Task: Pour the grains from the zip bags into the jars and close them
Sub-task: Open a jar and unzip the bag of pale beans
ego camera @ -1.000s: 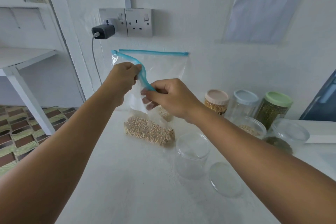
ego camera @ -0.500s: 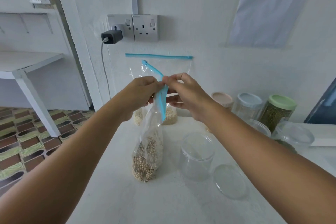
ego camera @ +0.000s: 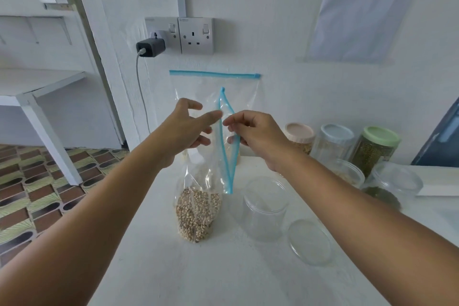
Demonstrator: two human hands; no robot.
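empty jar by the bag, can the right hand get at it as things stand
Probably yes: the empty jar stands open just below the right hand, with nothing between them, but that hand is pinching the zip bag and would need to let go first.

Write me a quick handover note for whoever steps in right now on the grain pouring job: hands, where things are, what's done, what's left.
Left hand: pinches the left lip of the zip bag between thumb and fingers.
Right hand: pinches the right lip; the blue zip strip is pulled apart, so the bag is open.
The bag stands on the white table, pale grains in its bottom.
Empty jar stands open just right of the bag, its clear lid lying in front of it.
A second bag leans on the wall behind.
Done: bag unzipped.
Left: pour into the empty jar, put the lid on, then handle the remaining bag.
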